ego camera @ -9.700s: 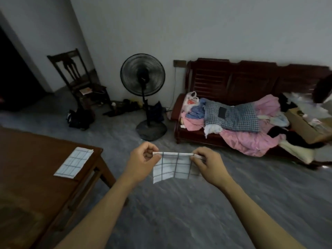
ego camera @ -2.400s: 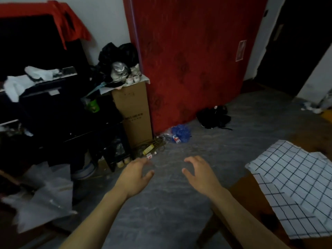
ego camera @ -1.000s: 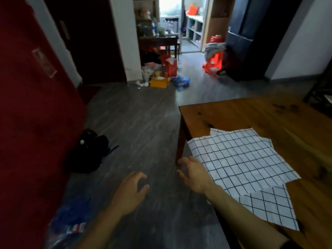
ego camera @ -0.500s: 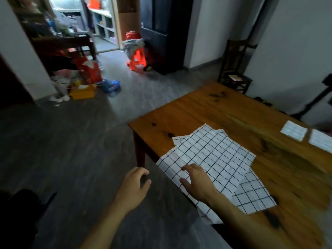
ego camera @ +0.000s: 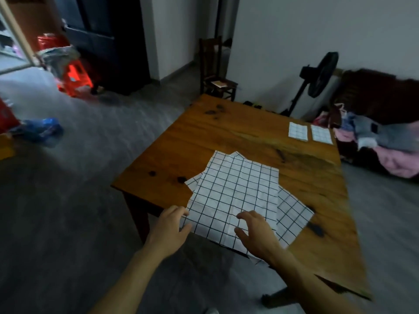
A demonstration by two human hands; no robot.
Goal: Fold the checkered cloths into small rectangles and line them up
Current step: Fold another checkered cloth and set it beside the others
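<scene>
Reaching over the near corner of the bench (ego camera: 226, 132), toward a loose pile of unfolded checkered cloths (ego camera: 235, 193). Lying spread and overlapping, the top sheet (ego camera: 226, 200) draping slightly past the bench's near edge, another sheet (ego camera: 292, 214) poking out beneath it to the right. Left hand (ego camera: 170, 227) hovering at the top sheet's near left corner, fingers loosely curled and open, thumb close to the hem, gripping nothing. Right hand (ego camera: 256, 232) spreading wide above the same sheet's near edge, palm down, also empty; touching or just above the fabric, hard telling which. Resting well apart at the far right end of the bench, two folded rectangles (ego camera: 310, 132) sitting side by side, starting the line.

Judging by the creases and the limp drape: thin, light, soft cloth, offering no stiffness, likely sliding easily on smooth wood and dragging the sheet below along with it. Best pinching the top layer alone at its two near corners, lifting it clear before folding. Risk lying in catching two layers at once, or disturbing the pile while peeling one off.
</scene>
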